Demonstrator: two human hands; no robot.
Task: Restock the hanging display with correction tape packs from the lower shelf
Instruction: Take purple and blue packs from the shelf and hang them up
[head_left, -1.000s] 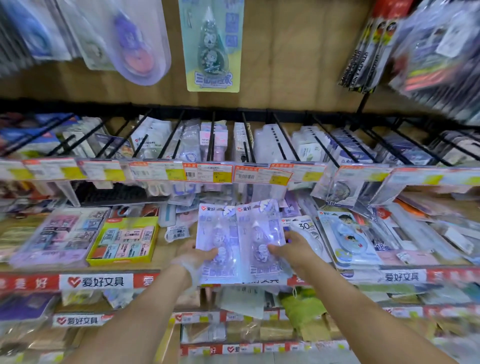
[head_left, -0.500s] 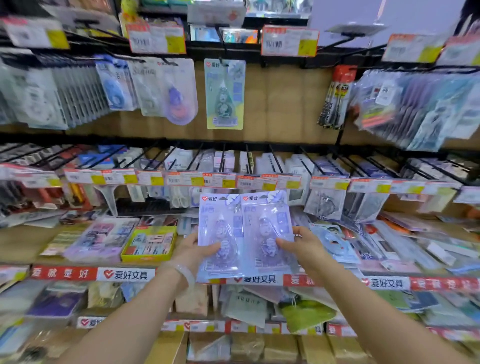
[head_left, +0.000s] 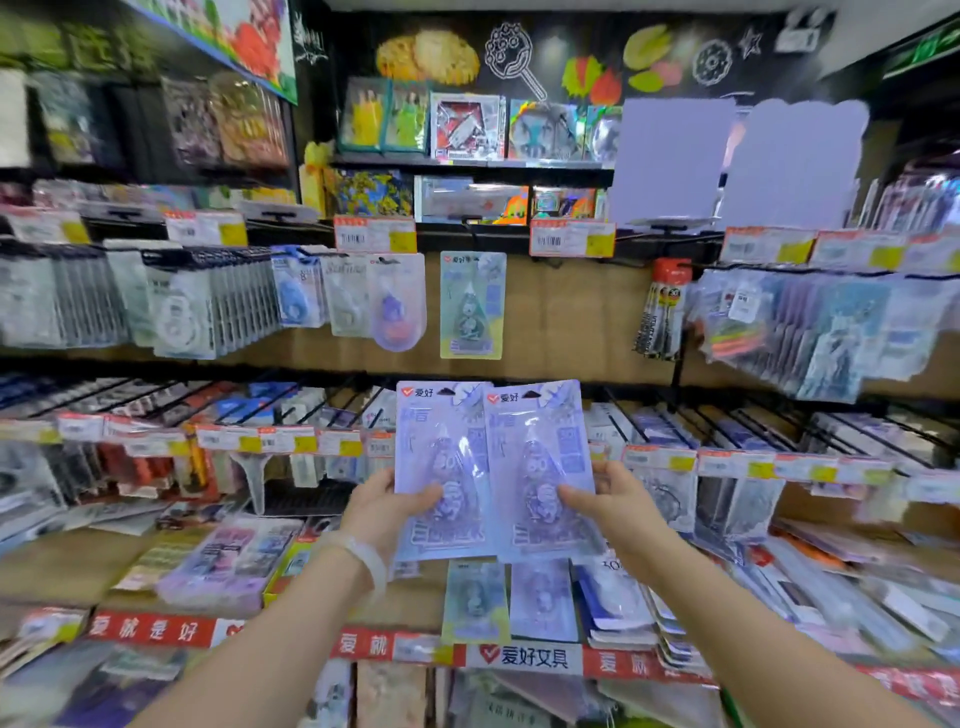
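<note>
Two lavender correction tape packs, the left pack (head_left: 441, 467) and the right pack (head_left: 540, 467), are held upright side by side, edges overlapping, in front of the middle hook row. The left hand (head_left: 382, 512) pinches the left pack's lower edge, thumb on the front and fingers hidden behind; the right hand (head_left: 618, 506) pinches the right pack the same way. Above them a single green pack (head_left: 471, 306) hangs against the wooden back panel (head_left: 571, 322). Below, more packs (head_left: 511, 600) lie flat on the lower shelf (head_left: 405, 597).
</note>
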